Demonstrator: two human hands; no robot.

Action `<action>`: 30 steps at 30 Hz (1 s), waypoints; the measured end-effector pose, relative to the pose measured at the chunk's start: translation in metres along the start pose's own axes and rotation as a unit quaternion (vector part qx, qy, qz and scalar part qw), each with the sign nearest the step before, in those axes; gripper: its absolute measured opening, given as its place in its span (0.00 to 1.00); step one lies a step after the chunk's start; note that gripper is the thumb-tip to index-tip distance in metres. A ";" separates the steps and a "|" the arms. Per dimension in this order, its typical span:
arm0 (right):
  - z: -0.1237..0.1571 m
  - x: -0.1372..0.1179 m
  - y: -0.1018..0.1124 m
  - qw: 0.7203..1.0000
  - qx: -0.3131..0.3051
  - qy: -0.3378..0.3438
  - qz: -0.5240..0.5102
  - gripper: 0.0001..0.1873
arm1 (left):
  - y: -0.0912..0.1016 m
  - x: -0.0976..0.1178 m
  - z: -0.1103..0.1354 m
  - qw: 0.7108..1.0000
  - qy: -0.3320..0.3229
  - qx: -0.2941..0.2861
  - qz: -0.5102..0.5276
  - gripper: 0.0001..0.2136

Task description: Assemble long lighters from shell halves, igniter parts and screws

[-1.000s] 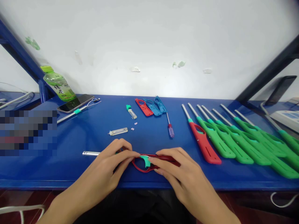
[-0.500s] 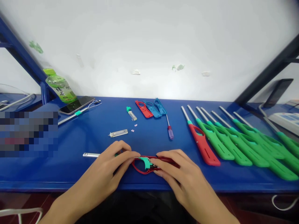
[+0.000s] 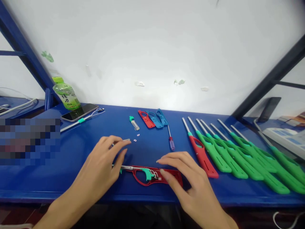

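Note:
A red lighter half-shell (image 3: 175, 173) lies open near the table's front edge, with a teal trigger (image 3: 148, 173) inside and a metal tube (image 3: 128, 167) sticking out to the left. My right hand (image 3: 188, 181) rests on the shell's right part with its fingers stretched flat. My left hand (image 3: 103, 163) hovers just left of the tube with its fingers spread. Its fingertips are over a small clear metal-tipped part (image 3: 127, 139), which they mostly hide. Nothing is gripped in either hand.
Several green long lighters (image 3: 228, 152) and one red lighter (image 3: 202, 156) lie in a row on the right. A purple-handled screwdriver (image 3: 170, 140), red and blue shells (image 3: 153, 118), a small green-capped part (image 3: 134, 123), a phone (image 3: 79, 112), a thin rod (image 3: 78, 122) and a green bottle (image 3: 66, 94) lie farther back.
My left hand has come off the red shell and moved up and left toward the clear part, baring the tube. My right hand stays on the shell. The view has tilted upward.

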State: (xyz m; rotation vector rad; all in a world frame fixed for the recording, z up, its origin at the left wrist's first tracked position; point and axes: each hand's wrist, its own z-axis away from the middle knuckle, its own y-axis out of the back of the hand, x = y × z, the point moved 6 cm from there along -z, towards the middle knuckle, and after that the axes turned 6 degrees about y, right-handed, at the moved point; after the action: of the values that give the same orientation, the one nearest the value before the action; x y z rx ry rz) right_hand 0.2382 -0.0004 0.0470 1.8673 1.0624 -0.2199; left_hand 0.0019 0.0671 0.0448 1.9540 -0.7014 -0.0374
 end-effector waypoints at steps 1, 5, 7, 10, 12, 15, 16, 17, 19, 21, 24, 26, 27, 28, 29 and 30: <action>-0.009 -0.001 0.000 1.000 -0.007 0.003 0.015 0.12 | -0.002 -0.011 -0.006 0.999 0.031 -0.014 -0.038 0.17; -0.057 -0.004 -0.012 0.994 -0.091 0.030 0.061 0.12 | -0.005 -0.040 -0.022 0.993 0.073 -0.054 -0.073 0.13; -0.079 -0.009 -0.021 0.988 -0.129 0.049 0.067 0.15 | -0.006 -0.045 -0.025 0.993 0.074 -0.069 -0.066 0.10; -0.097 -0.018 -0.032 0.982 -0.162 0.073 0.068 0.23 | -0.005 -0.036 -0.026 0.994 0.056 -0.082 -0.040 0.10; -0.100 -0.025 -0.037 0.981 -0.171 0.077 0.051 0.26 | -0.002 -0.023 -0.026 0.995 0.030 -0.091 -0.018 0.10; -0.098 -0.026 -0.038 0.983 -0.166 0.066 0.030 0.18 | 0.004 0.000 -0.029 0.995 -0.016 -0.088 0.037 0.11; -0.097 -0.024 -0.036 0.985 -0.161 0.060 0.029 0.14 | 0.006 0.006 -0.031 0.994 -0.029 -0.083 0.061 0.11; -0.095 -0.021 -0.034 0.986 -0.156 0.054 0.028 0.11 | 0.008 0.011 -0.032 0.993 -0.039 -0.080 0.083 0.10; -0.092 -0.012 -0.027 0.988 -0.146 0.038 0.021 0.08 | 0.006 0.015 -0.037 0.990 -0.049 -0.076 0.106 0.08; -0.088 -0.001 -0.018 0.992 -0.125 0.014 0.014 0.07 | 0.001 0.010 -0.042 0.992 -0.042 -0.075 0.092 0.11; -0.082 0.015 -0.002 0.996 -0.080 -0.025 0.019 0.06 | -0.009 -0.008 -0.049 0.996 -0.020 -0.072 0.047 0.17; -0.079 0.021 0.008 0.997 -0.056 -0.042 0.025 0.06 | -0.016 -0.017 -0.054 0.996 -0.017 -0.088 0.020 0.14; -0.079 0.022 0.012 0.997 -0.047 -0.048 0.026 0.06 | -0.020 -0.019 -0.057 0.995 -0.021 -0.101 0.011 0.13; -0.078 0.022 0.016 0.997 -0.040 -0.052 0.026 0.06 | -0.024 -0.020 -0.059 0.993 -0.026 -0.116 0.005 0.12; -0.078 0.022 0.019 0.998 -0.034 -0.055 0.025 0.06 | -0.028 -0.020 -0.061 0.991 -0.031 -0.133 0.001 0.11; -0.078 0.021 0.021 0.998 -0.029 -0.056 0.023 0.06 | -0.031 -0.019 -0.063 0.989 -0.035 -0.147 -0.003 0.11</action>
State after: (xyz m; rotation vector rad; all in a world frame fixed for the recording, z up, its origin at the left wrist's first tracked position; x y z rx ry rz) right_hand 0.2458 0.0698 0.0913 1.8028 0.9387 -0.2617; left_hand 0.0207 0.1373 0.0443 1.6784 -0.6930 -0.2029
